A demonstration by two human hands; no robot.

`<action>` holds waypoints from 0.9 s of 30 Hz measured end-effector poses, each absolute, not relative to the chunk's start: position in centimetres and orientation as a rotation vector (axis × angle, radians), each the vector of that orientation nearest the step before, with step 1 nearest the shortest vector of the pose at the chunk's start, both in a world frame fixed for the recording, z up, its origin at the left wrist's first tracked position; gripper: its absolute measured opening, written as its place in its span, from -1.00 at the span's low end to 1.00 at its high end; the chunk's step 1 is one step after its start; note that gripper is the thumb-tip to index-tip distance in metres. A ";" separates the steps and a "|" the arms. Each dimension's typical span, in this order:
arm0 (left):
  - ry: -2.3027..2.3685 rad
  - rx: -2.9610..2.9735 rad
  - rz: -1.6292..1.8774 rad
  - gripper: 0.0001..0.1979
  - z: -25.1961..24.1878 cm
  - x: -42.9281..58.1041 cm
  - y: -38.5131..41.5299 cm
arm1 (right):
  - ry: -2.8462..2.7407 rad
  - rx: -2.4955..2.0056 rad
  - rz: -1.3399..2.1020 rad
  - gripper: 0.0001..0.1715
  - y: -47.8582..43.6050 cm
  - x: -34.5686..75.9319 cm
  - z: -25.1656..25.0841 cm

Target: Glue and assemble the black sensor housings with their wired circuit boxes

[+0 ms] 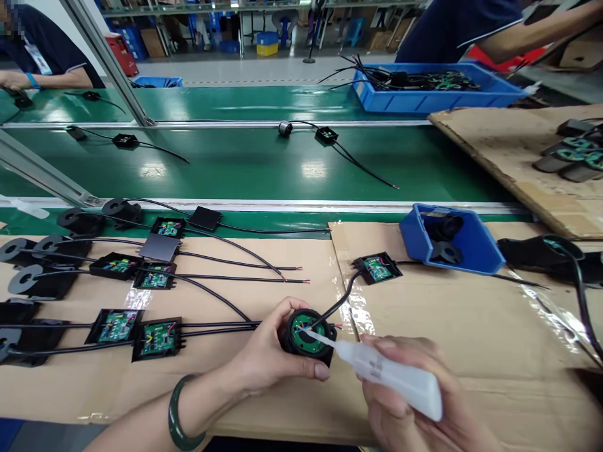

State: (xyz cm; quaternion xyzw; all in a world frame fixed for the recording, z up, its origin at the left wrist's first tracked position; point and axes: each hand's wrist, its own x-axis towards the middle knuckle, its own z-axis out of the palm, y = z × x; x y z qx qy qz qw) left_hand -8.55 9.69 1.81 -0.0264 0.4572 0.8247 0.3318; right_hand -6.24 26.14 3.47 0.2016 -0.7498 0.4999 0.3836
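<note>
A round black housing [309,339] with a green circuit board inside is gripped by my left hand [268,358], thumb at its near side and fingers round its far side. My right hand [414,389] is closed around a translucent white squeeze bottle [398,376]. The bottle's thin nozzle points left, its tip over the wires at the board's middle; whether it touches them I cannot tell. A thick black cable runs from the housing up to an open black box [378,269] holding a small green board. A green bangle [181,414] is round my left wrist.
Several open boxes with boards [157,338] and cabled black housings lie on the cardboard [264,398] at left. A blue bin [452,254] holds black caps. Green conveyors [235,163] cross behind, under a metal post [110,63]. Two people work beyond, one near a blue crate [438,100].
</note>
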 end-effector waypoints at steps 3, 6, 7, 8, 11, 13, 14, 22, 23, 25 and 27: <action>1.118 -0.096 2.179 -0.37 2.0 -8.5 9.8 | -1.957 0.618 1.198 -0.74 25.8 -6.5 4.0; 1.114 -0.107 2.185 -0.37 2.1 -8.6 9.8 | -2.025 0.642 1.168 -0.78 25.5 -6.8 4.3; 1.120 -0.108 2.184 -0.37 2.0 -8.6 9.7 | -2.040 0.636 1.165 -0.79 25.4 -6.9 4.3; 1.123 -0.108 2.187 -0.37 1.9 -8.6 9.7 | -2.044 0.626 1.162 -0.78 25.4 -7.0 4.2; 1.139 -0.100 2.186 -0.36 1.7 -8.5 9.7 | -2.036 0.617 1.158 -0.74 25.6 -7.2 3.8; 1.142 -0.105 2.184 -0.35 1.5 -8.5 9.7 | -2.029 0.619 1.154 -0.72 25.7 -7.3 3.7; 1.144 -0.113 2.183 -0.35 1.5 -8.5 9.7 | -2.034 0.617 1.154 -0.73 25.7 -7.4 3.6; 1.138 -0.125 2.175 -0.34 1.9 -8.6 9.6 | -2.018 0.572 1.344 -0.81 25.2 -6.9 4.1; 1.139 -0.123 2.172 -0.33 1.9 -8.6 9.6 | -2.019 0.568 1.346 -0.82 25.2 -6.9 4.3; 1.151 -0.117 2.169 -0.32 1.7 -8.5 9.7 | -2.009 0.566 1.336 -0.83 25.2 -6.9 4.5; 1.181 -0.104 2.167 -0.31 1.5 -8.4 9.8 | -1.993 0.569 1.297 -0.84 25.2 -7.2 4.9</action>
